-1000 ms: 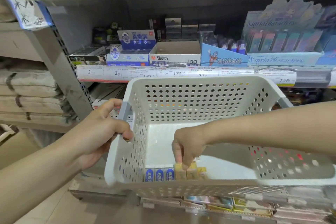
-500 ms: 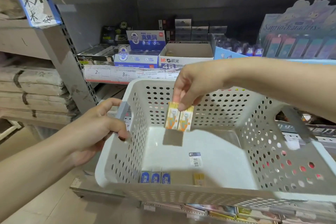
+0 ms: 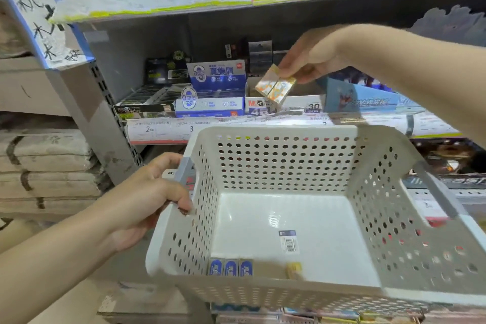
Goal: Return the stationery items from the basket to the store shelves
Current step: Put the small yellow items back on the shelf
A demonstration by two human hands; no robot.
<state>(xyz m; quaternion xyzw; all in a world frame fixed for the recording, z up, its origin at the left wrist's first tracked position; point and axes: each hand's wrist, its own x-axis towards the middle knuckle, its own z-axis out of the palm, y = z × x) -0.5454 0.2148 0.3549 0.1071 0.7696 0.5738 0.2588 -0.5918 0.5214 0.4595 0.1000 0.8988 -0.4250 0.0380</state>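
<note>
Middle shelf of the store rack and the boxes standing on it.

The grey metal shelf [image 3: 163, 42] carries a row of display boxes along its front edge: a black box [image 3: 143, 108] at the left, next a blue-and-white box [image 3: 210, 105] with a taller blue carton [image 3: 217, 73] behind it, then an open white box [image 3: 286, 106] marked 4B and 30, and a light blue box [image 3: 368, 98] at the right. Paper price labels [image 3: 168, 129] are stuck on the shelf's front strip.

The basket [image 3: 302, 155] sits before the shelf [image 3: 263, 123], left hand [image 3: 147, 197] on its left rim. Erasers [image 3: 231, 267] line its near wall. Above it (over the shelf's open box [image 3: 297, 105]), the right hand [image 3: 313, 58] holds two packs [image 3: 274, 87].
</note>
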